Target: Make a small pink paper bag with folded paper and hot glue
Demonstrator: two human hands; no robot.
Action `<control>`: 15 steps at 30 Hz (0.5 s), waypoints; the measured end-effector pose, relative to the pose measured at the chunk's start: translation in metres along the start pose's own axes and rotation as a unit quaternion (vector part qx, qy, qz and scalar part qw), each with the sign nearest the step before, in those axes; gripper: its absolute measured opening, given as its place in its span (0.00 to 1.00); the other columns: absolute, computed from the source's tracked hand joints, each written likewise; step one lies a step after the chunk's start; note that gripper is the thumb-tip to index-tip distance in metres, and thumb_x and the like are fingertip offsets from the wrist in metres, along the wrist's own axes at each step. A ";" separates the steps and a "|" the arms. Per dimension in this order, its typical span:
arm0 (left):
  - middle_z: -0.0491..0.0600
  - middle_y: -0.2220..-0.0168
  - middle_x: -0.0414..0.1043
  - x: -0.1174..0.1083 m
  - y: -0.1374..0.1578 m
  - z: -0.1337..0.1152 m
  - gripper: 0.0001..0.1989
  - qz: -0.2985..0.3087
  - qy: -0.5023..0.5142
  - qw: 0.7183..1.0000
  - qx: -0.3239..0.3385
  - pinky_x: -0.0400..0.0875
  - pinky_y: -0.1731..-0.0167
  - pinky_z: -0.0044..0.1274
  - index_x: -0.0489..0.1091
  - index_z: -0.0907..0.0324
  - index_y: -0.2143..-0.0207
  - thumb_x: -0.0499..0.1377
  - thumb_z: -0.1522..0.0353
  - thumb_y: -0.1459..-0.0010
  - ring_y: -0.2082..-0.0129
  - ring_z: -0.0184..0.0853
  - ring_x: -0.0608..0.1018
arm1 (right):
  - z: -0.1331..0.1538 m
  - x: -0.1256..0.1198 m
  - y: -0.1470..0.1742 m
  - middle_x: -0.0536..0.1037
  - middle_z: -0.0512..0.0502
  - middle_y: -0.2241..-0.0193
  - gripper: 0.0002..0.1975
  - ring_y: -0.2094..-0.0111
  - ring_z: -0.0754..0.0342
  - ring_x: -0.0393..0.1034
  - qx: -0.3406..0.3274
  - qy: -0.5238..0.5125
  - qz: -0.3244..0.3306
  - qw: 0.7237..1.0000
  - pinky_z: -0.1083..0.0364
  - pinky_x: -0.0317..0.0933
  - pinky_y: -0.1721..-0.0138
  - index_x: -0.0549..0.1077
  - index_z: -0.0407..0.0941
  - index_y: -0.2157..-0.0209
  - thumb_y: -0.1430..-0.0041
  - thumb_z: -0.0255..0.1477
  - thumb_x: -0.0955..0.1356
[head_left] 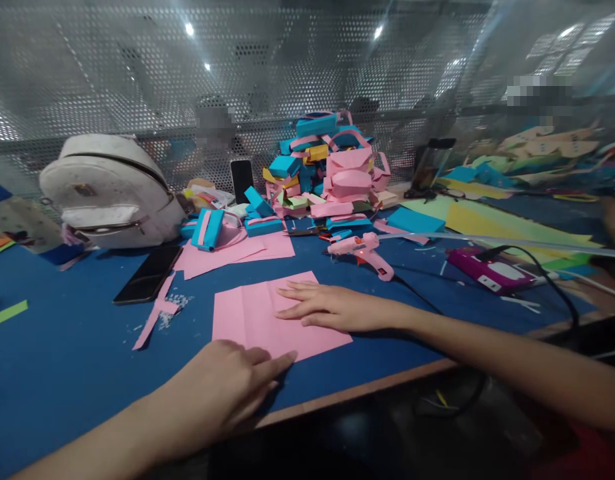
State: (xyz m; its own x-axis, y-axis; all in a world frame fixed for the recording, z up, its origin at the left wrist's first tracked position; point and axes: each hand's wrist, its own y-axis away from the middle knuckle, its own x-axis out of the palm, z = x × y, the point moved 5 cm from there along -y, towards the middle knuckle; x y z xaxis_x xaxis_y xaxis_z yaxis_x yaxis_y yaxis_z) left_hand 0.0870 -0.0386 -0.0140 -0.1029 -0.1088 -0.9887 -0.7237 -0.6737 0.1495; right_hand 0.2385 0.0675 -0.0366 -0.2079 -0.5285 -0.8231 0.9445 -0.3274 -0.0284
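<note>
A sheet of pink paper (260, 307) with upright crease lines lies on the blue table in front of me. My right hand (337, 308) rests flat across its right part, fingers spread and pointing left. At the near edge of the same sheet is my left hand (227, 383). Its index finger stretches along that edge while the other fingers curl in, and the thumb side is partly hidden below. Just beyond my right hand lies a pink hot glue gun (362, 252), its cord trailing right. More pink sheets (222, 257) lie behind the creased one.
Blue and pink paper bags (350, 173) are heaped at the back. Left stand a white backpack (112, 190) and a black phone (148, 275), near pink strips (155, 317). A purple power strip (490, 270) sits right. The table's front edge (357, 393) runs close to my hands.
</note>
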 end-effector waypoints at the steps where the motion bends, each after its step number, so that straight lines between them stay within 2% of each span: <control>1: 0.44 0.68 0.76 0.003 0.009 0.002 0.25 0.004 -0.018 1.000 -0.013 0.63 0.77 0.23 0.57 0.51 0.38 0.49 0.74 0.37 0.75 0.34 0.79 | 0.000 0.000 0.000 0.47 0.51 0.32 0.20 0.31 0.54 0.36 -0.002 -0.001 -0.001 1.000 0.49 0.37 0.33 0.63 0.53 0.39 0.30 0.31 0.60; 3: 0.43 0.69 0.77 0.007 0.027 0.006 0.28 0.001 -0.070 0.997 -0.033 0.62 0.79 0.23 0.59 0.51 0.39 0.52 0.77 0.42 0.78 0.35 0.78 | 0.000 0.000 0.000 0.47 0.51 0.32 0.20 0.31 0.53 0.37 -0.005 0.000 0.000 1.000 0.49 0.37 0.33 0.63 0.53 0.38 0.30 0.32 0.60; 5: 0.45 0.69 0.78 0.008 0.044 0.009 0.27 -0.005 -0.114 0.992 -0.052 0.62 0.82 0.23 0.63 0.54 0.42 0.54 0.77 0.45 0.81 0.35 0.77 | -0.001 0.000 0.001 0.47 0.51 0.32 0.20 0.31 0.53 0.38 -0.005 0.004 0.001 1.000 0.49 0.37 0.33 0.63 0.53 0.38 0.30 0.34 0.60; 7: 0.46 0.70 0.79 0.009 0.060 0.010 0.28 -0.011 -0.137 0.988 -0.068 0.65 0.82 0.23 0.64 0.58 0.42 0.52 0.78 0.46 0.81 0.35 0.77 | -0.001 0.000 0.001 0.47 0.51 0.32 0.20 0.31 0.52 0.38 -0.004 0.010 0.002 1.000 0.48 0.37 0.33 0.62 0.54 0.38 0.30 0.34 0.60; 9: 0.46 0.73 0.78 0.015 0.074 0.009 0.34 -0.004 -0.156 0.985 -0.077 0.68 0.82 0.23 0.63 0.60 0.40 0.49 0.83 0.50 0.81 0.36 0.77 | 0.000 0.000 0.000 0.47 0.51 0.32 0.21 0.31 0.53 0.38 -0.003 0.017 0.004 1.000 0.48 0.37 0.33 0.62 0.54 0.38 0.30 0.34 0.60; 13: 0.48 0.77 0.76 0.045 0.094 0.009 0.42 0.048 -0.229 0.963 -0.130 0.70 0.83 0.27 0.61 0.61 0.38 0.50 0.85 0.60 0.84 0.40 0.76 | 0.004 -0.001 0.000 0.46 0.50 0.32 0.21 0.31 0.52 0.38 -0.003 0.036 0.009 0.999 0.48 0.38 0.33 0.61 0.54 0.38 0.30 0.35 0.60; 15: 0.50 0.74 0.77 0.060 0.098 0.006 0.43 0.058 -0.251 0.956 -0.141 0.72 0.81 0.29 0.60 0.62 0.38 0.51 0.85 0.61 0.81 0.42 0.77 | 0.006 -0.001 0.002 0.46 0.46 0.32 0.24 0.31 0.51 0.37 0.006 0.057 0.018 0.998 0.47 0.37 0.33 0.59 0.51 0.36 0.31 0.37 0.61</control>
State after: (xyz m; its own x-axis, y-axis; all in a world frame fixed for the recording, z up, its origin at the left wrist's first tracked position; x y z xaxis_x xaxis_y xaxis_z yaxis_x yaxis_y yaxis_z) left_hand 0.0054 -0.1069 -0.0586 -0.5378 0.1214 -0.8343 -0.4814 -0.8566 0.1856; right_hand 0.2386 0.0627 -0.0327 -0.1434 -0.4480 -0.8824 0.9472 -0.3205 0.0088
